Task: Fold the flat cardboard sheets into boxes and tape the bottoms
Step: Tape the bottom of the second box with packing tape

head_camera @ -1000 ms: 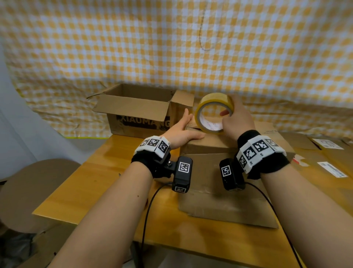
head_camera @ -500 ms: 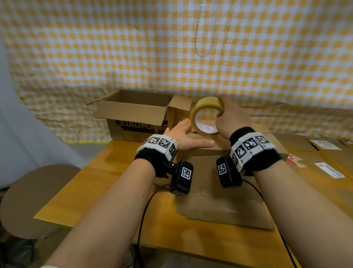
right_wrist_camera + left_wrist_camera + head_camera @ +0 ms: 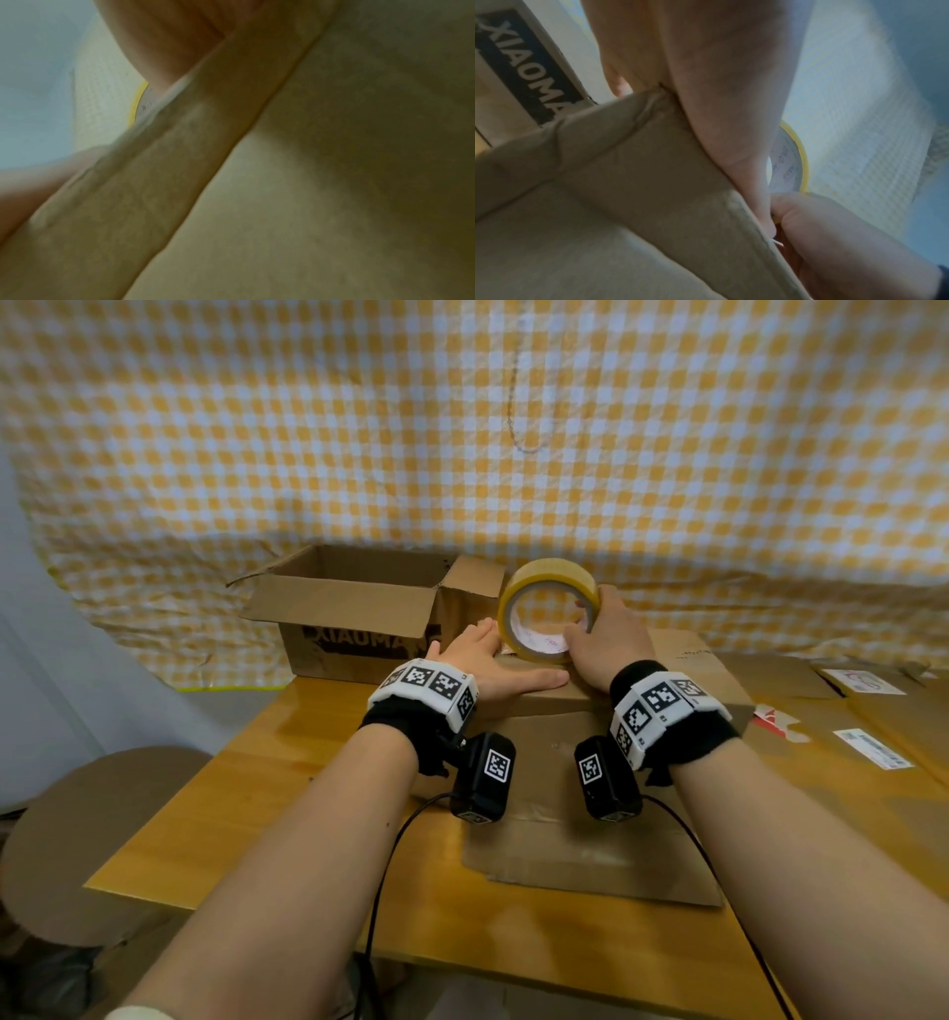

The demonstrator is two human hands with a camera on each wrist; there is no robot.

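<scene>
- The bench [image 3: 287, 793] fills more of my head view than a second ago; the camera has dipped a little.
- The folded box [image 3: 590, 762] stays under both my hands, with the open box [image 3: 359, 629] behind it.
- My left hand [image 3: 493, 667] still lies flat, fingers straight, on the folded box's top.
- My right hand [image 3: 608, 644] keeps its grip curled round the tape roll [image 3: 547, 608], now lower and standing on the box top.

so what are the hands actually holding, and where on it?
Right hand grips the tape roll at its right rim, standing on the box. Left hand holds nothing, lying flat on the box.
</scene>
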